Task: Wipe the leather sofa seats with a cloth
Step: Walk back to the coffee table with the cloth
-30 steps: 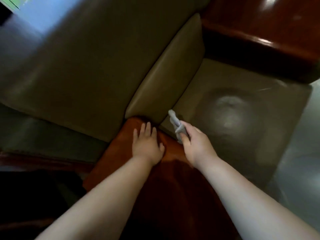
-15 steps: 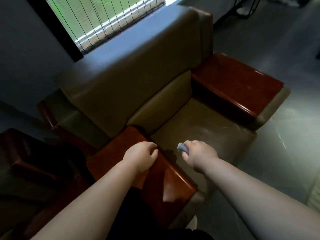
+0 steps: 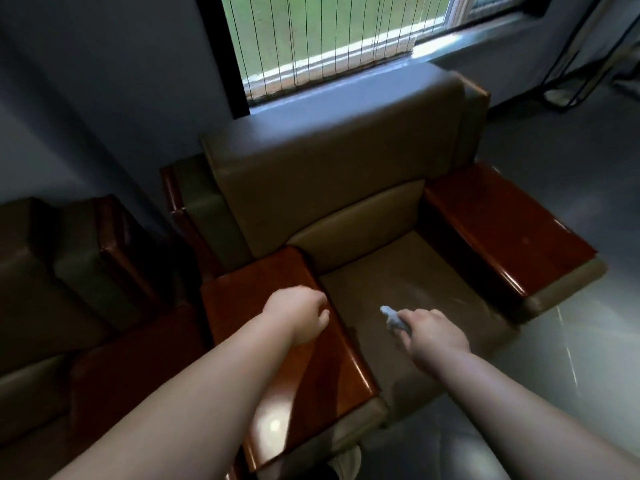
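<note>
Right hand (image 3: 434, 336) is clamped on the cloth (image 3: 393, 318) above the seat (image 3: 398, 282) front, left hand (image 3: 299, 315) loosely curled on the armrest (image 3: 249, 296), so I'd press flat, stroking edge to edge.

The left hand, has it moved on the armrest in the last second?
Yes. The left hand was flat by the armrest's back end near the backrest; now it is curled, nearer the front, toward the seat-side edge.
</note>
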Action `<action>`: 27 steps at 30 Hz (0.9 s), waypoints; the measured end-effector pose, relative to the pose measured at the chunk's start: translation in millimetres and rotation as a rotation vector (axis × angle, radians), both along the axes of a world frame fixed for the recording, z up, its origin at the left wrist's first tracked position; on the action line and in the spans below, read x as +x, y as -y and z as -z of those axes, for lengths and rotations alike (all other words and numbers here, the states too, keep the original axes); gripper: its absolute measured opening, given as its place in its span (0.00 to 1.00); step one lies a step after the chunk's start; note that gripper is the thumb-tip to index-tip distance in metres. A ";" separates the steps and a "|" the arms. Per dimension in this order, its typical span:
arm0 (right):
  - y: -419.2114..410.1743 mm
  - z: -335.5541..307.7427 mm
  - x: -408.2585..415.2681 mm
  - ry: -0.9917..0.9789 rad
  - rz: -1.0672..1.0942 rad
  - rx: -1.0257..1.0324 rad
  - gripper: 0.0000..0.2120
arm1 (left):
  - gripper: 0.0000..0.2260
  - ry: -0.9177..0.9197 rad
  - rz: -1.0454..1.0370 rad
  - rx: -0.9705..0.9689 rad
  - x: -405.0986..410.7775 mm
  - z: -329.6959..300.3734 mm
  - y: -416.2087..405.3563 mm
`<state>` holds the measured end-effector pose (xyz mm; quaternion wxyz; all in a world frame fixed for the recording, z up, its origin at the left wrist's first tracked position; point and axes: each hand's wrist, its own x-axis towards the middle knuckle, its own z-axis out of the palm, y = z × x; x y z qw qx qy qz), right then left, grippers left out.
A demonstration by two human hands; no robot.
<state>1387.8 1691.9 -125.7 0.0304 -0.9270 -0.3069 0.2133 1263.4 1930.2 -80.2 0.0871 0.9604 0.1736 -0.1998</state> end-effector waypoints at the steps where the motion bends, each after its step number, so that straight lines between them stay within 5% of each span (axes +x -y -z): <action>1: 8.4 -4.1 -7.1 0.005 0.003 0.016 0.13 | 0.20 0.005 0.015 -0.006 -5.2 -1.0 11.4; 16: 168.6 -71.6 -182.6 0.078 0.218 0.256 0.10 | 0.20 0.186 -0.029 -0.043 -200.9 -44.9 178.4; 27: 271.3 -103.5 -261.5 0.027 0.113 0.331 0.07 | 0.19 0.236 -0.126 0.039 -314.6 -85.0 274.3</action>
